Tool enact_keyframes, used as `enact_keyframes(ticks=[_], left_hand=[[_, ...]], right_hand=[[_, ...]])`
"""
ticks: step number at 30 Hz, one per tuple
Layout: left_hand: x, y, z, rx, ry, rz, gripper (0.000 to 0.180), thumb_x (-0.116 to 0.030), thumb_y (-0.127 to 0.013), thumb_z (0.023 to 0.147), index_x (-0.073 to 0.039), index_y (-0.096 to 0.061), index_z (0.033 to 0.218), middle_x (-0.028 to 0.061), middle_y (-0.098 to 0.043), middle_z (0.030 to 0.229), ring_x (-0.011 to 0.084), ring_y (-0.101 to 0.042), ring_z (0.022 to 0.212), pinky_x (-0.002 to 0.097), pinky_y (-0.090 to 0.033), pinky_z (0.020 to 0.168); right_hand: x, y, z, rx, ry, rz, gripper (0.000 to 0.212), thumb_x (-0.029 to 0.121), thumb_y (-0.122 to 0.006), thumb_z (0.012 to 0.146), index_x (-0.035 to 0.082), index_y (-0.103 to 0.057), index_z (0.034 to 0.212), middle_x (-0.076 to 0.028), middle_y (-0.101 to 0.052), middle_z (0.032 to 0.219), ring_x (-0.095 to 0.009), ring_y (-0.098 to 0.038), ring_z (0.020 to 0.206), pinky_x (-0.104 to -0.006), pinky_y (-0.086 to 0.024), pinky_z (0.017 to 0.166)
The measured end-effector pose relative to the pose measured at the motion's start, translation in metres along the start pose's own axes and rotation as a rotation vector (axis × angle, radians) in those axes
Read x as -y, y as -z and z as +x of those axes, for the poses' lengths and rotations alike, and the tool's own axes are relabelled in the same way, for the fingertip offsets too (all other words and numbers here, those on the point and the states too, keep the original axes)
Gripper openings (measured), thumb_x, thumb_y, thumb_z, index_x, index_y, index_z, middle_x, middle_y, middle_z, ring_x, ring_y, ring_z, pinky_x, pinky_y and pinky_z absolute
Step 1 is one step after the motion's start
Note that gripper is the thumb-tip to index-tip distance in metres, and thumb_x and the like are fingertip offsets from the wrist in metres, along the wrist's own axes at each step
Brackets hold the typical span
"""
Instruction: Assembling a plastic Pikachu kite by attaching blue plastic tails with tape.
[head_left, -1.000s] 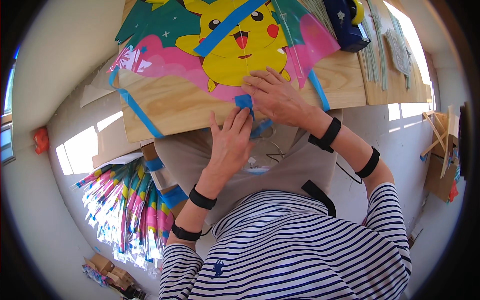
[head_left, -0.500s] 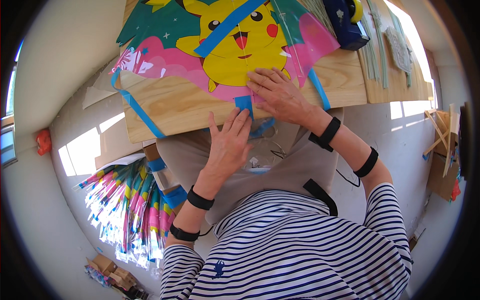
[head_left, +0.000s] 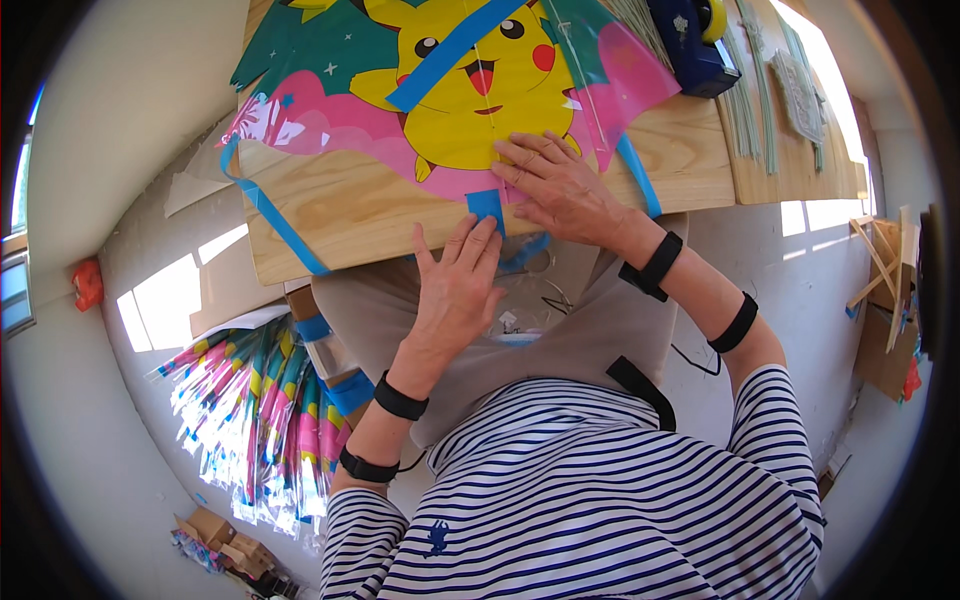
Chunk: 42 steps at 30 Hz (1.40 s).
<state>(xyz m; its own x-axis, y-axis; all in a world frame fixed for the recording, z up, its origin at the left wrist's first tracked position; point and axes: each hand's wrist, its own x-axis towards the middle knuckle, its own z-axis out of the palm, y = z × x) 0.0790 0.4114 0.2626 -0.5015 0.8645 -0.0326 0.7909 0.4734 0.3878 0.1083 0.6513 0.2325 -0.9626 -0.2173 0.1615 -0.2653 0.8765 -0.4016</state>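
A thin plastic kite (head_left: 330, 110) in teal and pink, printed with a yellow cartoon character, lies flat on a wooden table. A blue ribbon piece (head_left: 485, 206) is at the middle of its near edge, by the table's front. My left hand (head_left: 456, 285) has its fingers stretched out, and the fingertips rest on that blue piece. Just right of it, my right hand (head_left: 560, 190) lies flat over the character's lower part, fingers extended. What is under the right palm is hidden. Another blue strip (head_left: 455, 55) crosses the character diagonally.
Blue tails (head_left: 272, 215) hang from the kite's sides near the table edge (head_left: 700, 180). At the far right stands a blue tape dispenser (head_left: 700, 55), with bundles of thin rods (head_left: 742, 115) beside it. Many folded kites (head_left: 255, 420) lie in a pile at my left.
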Motion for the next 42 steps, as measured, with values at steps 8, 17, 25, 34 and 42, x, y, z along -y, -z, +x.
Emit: enact_keyframes(ticks=[8, 17, 25, 34, 42], left_hand=[[0.0, -0.001, 0.0, -0.003, 0.014, -0.02, 0.068, -0.017, -0.082, 0.071, -0.005, -0.057, 0.133, 0.0074, -0.047, 0.147, 0.0262, -0.04, 0.142, 0.0706, -0.015, 0.115], [-0.002, -0.004, 0.002, -0.107, 0.055, -0.05, 0.066, -0.016, -0.082, 0.071, -0.001, -0.058, 0.131, 0.0129, -0.049, 0.144, 0.0311, -0.043, 0.139, 0.0655, -0.016, 0.117], [-0.002, -0.013, 0.009, -0.156, 0.075, -0.069, 0.067, -0.018, -0.082, 0.071, 0.0, -0.058, 0.13, 0.014, -0.05, 0.144, 0.0322, -0.046, 0.136, 0.0639, -0.018, 0.117], [-0.003, -0.011, 0.01, -0.129, 0.089, -0.017, 0.064, -0.02, -0.084, 0.071, -0.003, -0.06, 0.129, 0.0112, -0.053, 0.143, 0.0306, -0.047, 0.135, 0.064, -0.02, 0.117], [-0.003, -0.011, 0.011, -0.117, 0.058, 0.007, 0.065, -0.02, -0.084, 0.07, -0.002, -0.061, 0.128, 0.0121, -0.054, 0.142, 0.0319, -0.047, 0.135, 0.0655, -0.02, 0.116]], right_hand=[[0.002, 0.011, -0.002, 0.038, 0.107, -0.014, 0.051, 0.033, -0.071, 0.085, 0.037, -0.063, 0.135, -0.019, -0.041, 0.155, -0.039, -0.034, 0.144, -0.054, -0.024, 0.12], [-0.001, 0.01, -0.006, 0.104, 0.105, -0.046, 0.056, 0.043, -0.071, 0.082, 0.04, -0.062, 0.137, -0.018, -0.033, 0.16, -0.039, -0.027, 0.149, -0.0555, -0.019, 0.122], [0.0, 0.01, -0.006, 0.103, 0.108, -0.039, 0.058, 0.044, -0.072, 0.082, 0.04, -0.06, 0.139, -0.018, -0.033, 0.16, -0.038, -0.027, 0.149, -0.0556, -0.02, 0.121], [0.002, 0.019, -0.01, -0.054, 0.091, 0.09, 0.054, 0.029, -0.077, 0.08, 0.025, -0.065, 0.133, -0.021, -0.048, 0.147, -0.039, -0.042, 0.139, -0.0525, -0.036, 0.114], [-0.121, 0.113, -0.061, -0.959, -0.89, 0.175, 0.038, 0.018, -0.075, 0.086, 0.002, -0.065, 0.12, -0.016, -0.067, 0.106, -0.024, -0.068, 0.084, -0.0367, -0.056, 0.08]])
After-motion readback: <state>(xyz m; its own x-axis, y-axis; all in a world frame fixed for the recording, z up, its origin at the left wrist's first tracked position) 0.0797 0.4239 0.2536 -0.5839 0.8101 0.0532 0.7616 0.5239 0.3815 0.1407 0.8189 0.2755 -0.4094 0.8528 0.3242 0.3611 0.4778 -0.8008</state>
